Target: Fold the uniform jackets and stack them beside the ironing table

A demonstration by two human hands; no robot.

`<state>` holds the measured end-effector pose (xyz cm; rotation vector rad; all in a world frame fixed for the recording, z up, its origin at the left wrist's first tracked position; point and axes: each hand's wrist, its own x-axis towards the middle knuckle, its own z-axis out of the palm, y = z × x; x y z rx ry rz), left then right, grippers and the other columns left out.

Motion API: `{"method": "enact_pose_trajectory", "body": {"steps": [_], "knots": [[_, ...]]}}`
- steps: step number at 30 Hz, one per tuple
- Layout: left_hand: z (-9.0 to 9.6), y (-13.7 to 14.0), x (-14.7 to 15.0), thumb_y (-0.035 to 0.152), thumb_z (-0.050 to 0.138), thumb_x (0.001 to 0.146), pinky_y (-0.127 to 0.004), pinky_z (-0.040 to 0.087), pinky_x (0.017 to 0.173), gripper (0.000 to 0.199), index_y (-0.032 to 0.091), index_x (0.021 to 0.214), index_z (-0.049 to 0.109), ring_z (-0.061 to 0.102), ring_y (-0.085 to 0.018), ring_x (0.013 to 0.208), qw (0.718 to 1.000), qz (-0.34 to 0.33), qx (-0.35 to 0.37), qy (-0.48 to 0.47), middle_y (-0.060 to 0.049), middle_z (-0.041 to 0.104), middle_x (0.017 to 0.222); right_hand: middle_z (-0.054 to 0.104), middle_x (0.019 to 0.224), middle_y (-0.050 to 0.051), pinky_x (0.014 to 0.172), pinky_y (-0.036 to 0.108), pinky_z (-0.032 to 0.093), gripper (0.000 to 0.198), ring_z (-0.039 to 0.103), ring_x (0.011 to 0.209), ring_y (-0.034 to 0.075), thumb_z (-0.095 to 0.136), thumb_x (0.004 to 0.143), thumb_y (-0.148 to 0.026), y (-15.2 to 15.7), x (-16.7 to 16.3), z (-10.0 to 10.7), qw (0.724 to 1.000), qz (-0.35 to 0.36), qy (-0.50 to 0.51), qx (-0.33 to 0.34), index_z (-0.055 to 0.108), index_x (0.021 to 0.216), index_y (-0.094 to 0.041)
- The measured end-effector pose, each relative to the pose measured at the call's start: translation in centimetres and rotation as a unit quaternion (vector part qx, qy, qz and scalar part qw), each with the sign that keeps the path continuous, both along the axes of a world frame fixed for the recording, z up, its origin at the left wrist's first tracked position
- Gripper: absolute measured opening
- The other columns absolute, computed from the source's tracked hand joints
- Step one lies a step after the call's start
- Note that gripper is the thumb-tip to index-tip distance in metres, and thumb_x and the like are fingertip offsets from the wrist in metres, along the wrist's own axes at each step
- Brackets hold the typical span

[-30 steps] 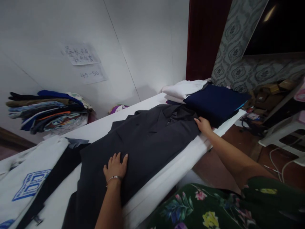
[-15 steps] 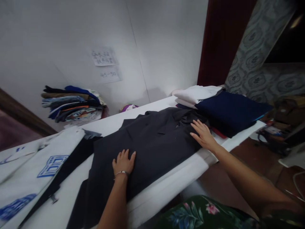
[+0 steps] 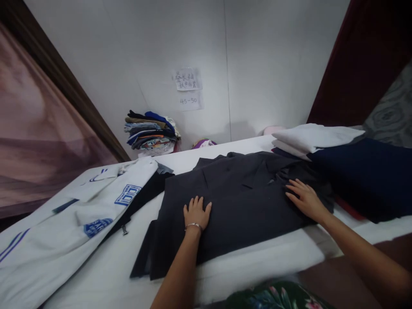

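Observation:
A dark grey jacket (image 3: 238,201) lies spread across the white table (image 3: 283,253) in front of me. My left hand (image 3: 196,213) rests flat on its left part, fingers apart, a bracelet at the wrist. On the right, near the crumpled fabric, my right hand (image 3: 304,199) lies with its fingers stretched out on the cloth. Neither hand grips anything. Slit-like lines show on the jacket's upper side; its lower left corner shows a second dark layer.
White garments with blue prints (image 3: 93,214) lie to the left, beside a small metal clip (image 3: 125,231). A stack of folded clothes (image 3: 151,133) stands at the back. Navy folded clothes (image 3: 367,176) and a white folded garment (image 3: 318,136) are piled right. Handwritten papers (image 3: 188,88) hang on the wall.
My view has turned to the left, so more of the white garments and a pink curtain shows. Both hands stay flat on the jacket, in nearly the same places.

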<state>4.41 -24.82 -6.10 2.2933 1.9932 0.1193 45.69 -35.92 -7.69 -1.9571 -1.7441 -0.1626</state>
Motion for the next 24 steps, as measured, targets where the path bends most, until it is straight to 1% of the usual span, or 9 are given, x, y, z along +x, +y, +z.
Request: {"method": "enact_pose_trajectory", "body": {"steps": [3, 6, 8, 11, 14, 17, 20, 22, 24], "knots": [[0.0, -0.1, 0.0, 0.055, 0.027, 0.09, -0.051, 0.016, 0.111, 0.061, 0.021, 0.137, 0.045, 0.026, -0.026, 0.138, 1.0, 0.0, 0.0, -0.007, -0.006, 0.037, 0.147, 0.06, 0.126, 0.009, 0.106, 0.048, 0.033, 0.038, 0.043, 0.128, 0.027, 0.046, 0.086, -0.045, 4.8, -2.3, 3.2, 0.994, 0.083, 0.058, 0.042, 0.068, 0.106, -0.022], [0.0, -0.2, 0.0, 0.055, 0.028, 0.09, -0.05, 0.016, 0.111, 0.061, 0.02, 0.137, 0.045, 0.026, -0.026, 0.137, 1.0, -0.002, 0.003, -0.013, -0.006, 0.038, 0.147, 0.065, 0.117, 0.007, 0.104, 0.041, 0.037, 0.034, 0.05, 0.121, 0.023, 0.046, 0.086, -0.04, 11.4, -5.2, 6.3, 0.98, 0.15, 0.118, 0.049, 0.069, 0.105, -0.022], [0.0, -0.3, -0.1, 0.054, 0.028, 0.09, -0.05, 0.016, 0.112, 0.061, 0.019, 0.137, 0.045, 0.026, -0.026, 0.137, 1.0, -0.004, 0.006, -0.017, -0.006, 0.038, 0.147, 0.066, 0.116, 0.004, 0.101, 0.038, 0.041, 0.034, 0.055, 0.116, 0.022, 0.046, 0.086, -0.036, 16.3, -7.0, 7.9, 0.977, 0.16, 0.138, 0.025, 0.068, 0.107, -0.023], [-0.3, -0.3, -0.3, 0.054, 0.03, 0.09, -0.05, 0.016, 0.112, 0.06, 0.019, 0.137, 0.046, 0.027, -0.027, 0.137, 1.0, -0.006, 0.01, -0.024, -0.006, 0.038, 0.146, 0.067, 0.115, 0.004, 0.096, 0.033, 0.043, 0.038, 0.059, 0.11, 0.02, 0.039, 0.09, -0.032, 23.5, -9.2, 9.4, 0.984, 0.113, 0.116, -0.076, 0.066, 0.112, -0.02], [-0.6, -0.3, -0.4, 0.053, 0.032, 0.09, -0.051, 0.017, 0.112, 0.059, 0.019, 0.136, 0.047, 0.027, -0.027, 0.137, 0.999, -0.007, 0.019, -0.029, -0.006, 0.039, 0.146, 0.063, 0.121, 0.007, 0.098, 0.032, 0.041, 0.04, 0.056, 0.115, 0.021, 0.039, 0.09, -0.029, 29.9, -10.7, 9.4, 0.983, 0.095, 0.088, -0.131, 0.063, 0.119, -0.015], [-0.7, -0.5, -0.4, 0.053, 0.032, 0.09, -0.051, 0.017, 0.112, 0.058, 0.02, 0.136, 0.047, 0.028, -0.027, 0.137, 0.999, -0.007, 0.022, -0.03, -0.006, 0.039, 0.146, 0.061, 0.123, 0.011, 0.097, 0.032, 0.041, 0.045, 0.055, 0.116, 0.025, 0.057, 0.081, -0.034, 34.4, -12.1, 8.2, 0.972, 0.107, 0.057, -0.201, 0.062, 0.12, -0.013], [-0.6, -0.6, -0.4, 0.052, 0.032, 0.09, -0.051, 0.018, 0.112, 0.058, 0.021, 0.136, 0.047, 0.028, -0.027, 0.137, 0.999, -0.004, 0.017, -0.027, -0.005, 0.039, 0.146, 0.067, 0.112, 0.011, 0.088, 0.032, 0.047, 0.049, 0.062, 0.102, 0.026, 0.074, 0.064, -0.034, 36.7, -13.5, 6.4, 0.95, 0.13, 0.023, -0.284, 0.069, 0.11, -0.016], [-0.5, -0.7, -0.3, 0.052, 0.033, 0.09, -0.051, 0.017, 0.112, 0.058, 0.02, 0.136, 0.047, 0.028, -0.027, 0.137, 1.0, -0.004, 0.014, -0.024, -0.004, 0.038, 0.146, 0.071, 0.098, 0.009, 0.081, 0.031, 0.049, 0.04, 0.066, 0.09, 0.025, 0.076, 0.058, -0.03, 37.2, -14.4, 5.4, 0.937, 0.135, 0.003, -0.321, 0.073, 0.097, -0.018], [-0.3, -0.7, -0.3, 0.051, 0.032, 0.09, -0.051, 0.017, 0.112, 0.058, 0.02, 0.136, 0.047, 0.027, -0.026, 0.137, 1.0, -0.003, 0.011, -0.024, -0.004, 0.038, 0.146, 0.072, 0.09, 0.01, 0.076, 0.031, 0.049, 0.031, 0.066, 0.084, 0.025, 0.076, 0.057, -0.026, 37.1, -15.1, 4.9, 0.936, 0.126, -0.013, -0.33, 0.075, 0.086, -0.018]]}}
